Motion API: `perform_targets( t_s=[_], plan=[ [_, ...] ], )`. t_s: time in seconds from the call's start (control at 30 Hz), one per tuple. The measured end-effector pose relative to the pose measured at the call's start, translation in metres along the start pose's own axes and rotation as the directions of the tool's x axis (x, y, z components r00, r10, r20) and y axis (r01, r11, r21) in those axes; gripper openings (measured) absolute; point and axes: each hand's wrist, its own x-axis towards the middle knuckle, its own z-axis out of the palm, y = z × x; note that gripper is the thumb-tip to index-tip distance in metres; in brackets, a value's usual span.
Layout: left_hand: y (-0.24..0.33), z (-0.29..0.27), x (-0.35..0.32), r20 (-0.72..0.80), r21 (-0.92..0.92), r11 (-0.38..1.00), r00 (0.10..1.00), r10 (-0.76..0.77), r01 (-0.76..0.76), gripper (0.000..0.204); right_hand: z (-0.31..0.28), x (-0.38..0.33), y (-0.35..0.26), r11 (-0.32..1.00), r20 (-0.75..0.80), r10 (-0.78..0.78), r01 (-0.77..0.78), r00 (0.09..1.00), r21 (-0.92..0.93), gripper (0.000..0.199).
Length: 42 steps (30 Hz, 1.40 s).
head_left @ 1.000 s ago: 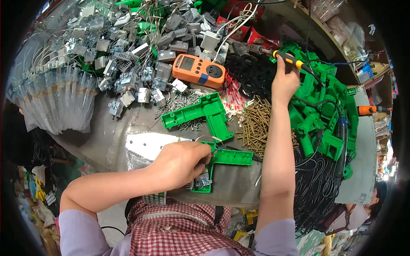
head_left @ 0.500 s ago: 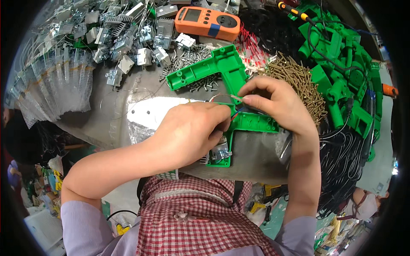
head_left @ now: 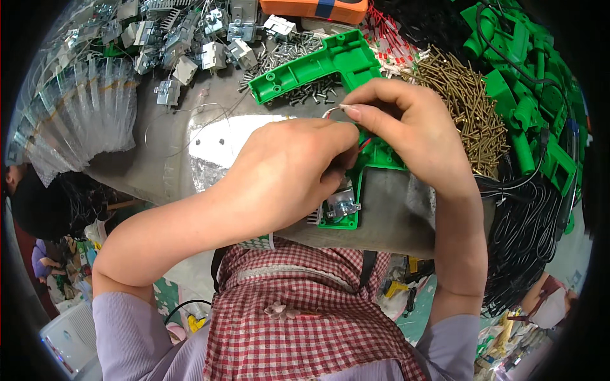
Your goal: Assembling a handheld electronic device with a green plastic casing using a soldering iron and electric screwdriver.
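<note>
My right hand (head_left: 413,130) pinches the end of a thin wire (head_left: 333,112) between thumb and forefinger. Beside it, my left hand (head_left: 298,162) is closed over a green plastic housing half (head_left: 387,157), its fingers curled down; what they hold is hidden behind the hand. Red and blue wires show between the two hands. In the housing's near end sits a shiny metal part (head_left: 344,202), with a finned grey piece next to it. A second green housing half (head_left: 298,75) lies hollow side up beyond my hands, over loose silver screws (head_left: 270,66).
Long brass screws (head_left: 467,111) are heaped to the right, near green housings (head_left: 524,108) and bundled black cables (head_left: 518,244). Metal parts with white blocks (head_left: 213,56) and clear plastic sleeves (head_left: 95,117) lie left. An orange meter (head_left: 298,7) stands at the back.
The whole view has shifted, so the table things appear higher. My right hand has moved left, closer to the left hand, still pinching the wire. The left hand stays over the housing.
</note>
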Motion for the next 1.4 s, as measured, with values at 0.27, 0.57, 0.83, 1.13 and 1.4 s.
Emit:
perform_targets(
  t_s=[0.27, 0.57, 0.83, 1.13, 1.4],
  plan=[
    [-0.001, 0.0, -0.003, -0.008, 0.01, 0.999, 0.999, 0.031, -0.031, 0.019, -0.004, -0.004, -0.002, 0.978, -0.016, 0.17, -0.167, 0.985, 0.123, 0.016],
    [-0.001, 0.001, -0.001, -0.034, 0.022, 0.998, 0.998, 0.06, -0.059, 0.018, -0.019, 0.005, 0.007, 0.998, 0.085, 0.063, -0.062, 0.994, -0.016, 0.02],
    [-0.001, 0.001, -0.001, -0.024, 0.041, 0.998, 0.998, 0.055, -0.054, 0.017, -0.02, 0.005, 0.008, 0.991, 0.075, 0.134, -0.135, 0.988, 0.004, 0.023],
    [0.001, 0.002, -0.002, 0.003, 0.05, 0.999, 1.0, 0.009, -0.009, 0.016, -0.016, 0.007, 0.012, 0.999, 0.104, 0.033, -0.031, 0.994, -0.016, 0.022],
    [0.001, 0.0, 0.0, 0.008, 0.062, 0.998, 1.0, -0.006, 0.005, 0.016, -0.022, 0.011, -0.007, 0.996, 0.181, 0.062, -0.049, 0.982, -0.075, 0.025]
  ],
)
